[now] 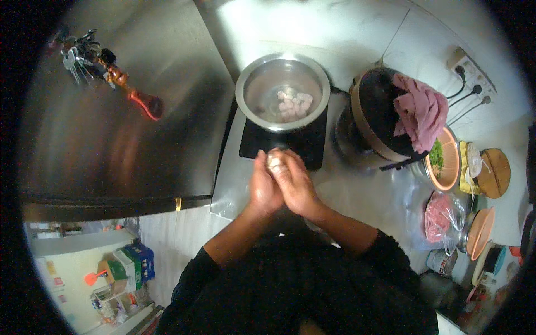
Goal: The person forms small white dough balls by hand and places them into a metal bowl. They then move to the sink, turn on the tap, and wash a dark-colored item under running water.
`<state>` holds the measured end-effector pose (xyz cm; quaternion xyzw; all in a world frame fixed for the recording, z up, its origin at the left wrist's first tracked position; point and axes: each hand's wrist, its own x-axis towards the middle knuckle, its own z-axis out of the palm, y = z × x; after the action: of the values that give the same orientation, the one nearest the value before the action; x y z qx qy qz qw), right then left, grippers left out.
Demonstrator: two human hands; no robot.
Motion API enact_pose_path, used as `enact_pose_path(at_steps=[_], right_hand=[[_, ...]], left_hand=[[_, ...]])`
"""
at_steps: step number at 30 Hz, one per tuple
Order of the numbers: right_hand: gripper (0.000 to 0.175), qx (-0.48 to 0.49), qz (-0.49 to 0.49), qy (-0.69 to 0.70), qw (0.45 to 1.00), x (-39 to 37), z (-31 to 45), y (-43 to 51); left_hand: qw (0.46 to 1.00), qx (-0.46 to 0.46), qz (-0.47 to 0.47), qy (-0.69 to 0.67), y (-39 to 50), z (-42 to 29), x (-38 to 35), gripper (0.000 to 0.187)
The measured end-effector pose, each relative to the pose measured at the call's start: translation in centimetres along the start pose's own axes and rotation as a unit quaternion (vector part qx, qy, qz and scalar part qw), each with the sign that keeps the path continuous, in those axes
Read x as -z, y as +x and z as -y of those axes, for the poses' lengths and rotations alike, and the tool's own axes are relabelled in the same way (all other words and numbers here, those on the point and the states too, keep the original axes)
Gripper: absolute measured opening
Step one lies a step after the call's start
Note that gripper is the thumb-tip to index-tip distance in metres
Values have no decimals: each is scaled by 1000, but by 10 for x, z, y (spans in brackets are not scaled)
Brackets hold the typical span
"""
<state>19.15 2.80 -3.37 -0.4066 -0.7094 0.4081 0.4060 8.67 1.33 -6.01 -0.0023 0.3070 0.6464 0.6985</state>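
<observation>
My left hand (264, 188) and my right hand (295, 180) are pressed palm against palm in front of a metal bowl. A pale, shiny patch shows by the fingers of the right hand; it is blurred, and I cannot tell whether it is wet skin or some food. Whatever lies between the palms is hidden. Just beyond the fingertips, the wide steel bowl (241, 90) rests on a black flat plate (281, 144). Inside it, a cluster of small, pale pinkish lumps (295, 104) sits to the right of the middle.
A large dark pot (372, 109) with a pink cloth (421, 111) over it stands to the right. Beyond are an orange basket (451, 167) with chopped greens (436, 157), a plastic bag of pink minced food (439, 217) and a power strip (473, 73). A steel cabinet surface (125, 138) borders the left.
</observation>
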Motion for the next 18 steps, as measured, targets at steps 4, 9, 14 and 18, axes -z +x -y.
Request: enact_pose_path(at_steps=[4, 9, 14, 18], right_hand=[[32, 161, -71, -64, 982, 12, 12, 0], [22, 259, -62, -23, 964, 1, -4, 0], [26, -48, -85, 190, 977, -10, -15, -6], [33, -75, 6, 67, 995, -5, -12, -16]], left_hand=[[997, 30, 62, -25, -9, -13, 3, 42], [983, -40, -136, 117, -28, -6, -23, 37], [992, 12, -62, 110, -24, 5, -22, 42], [996, -23, 0, 83, -5, 6, 11, 46]])
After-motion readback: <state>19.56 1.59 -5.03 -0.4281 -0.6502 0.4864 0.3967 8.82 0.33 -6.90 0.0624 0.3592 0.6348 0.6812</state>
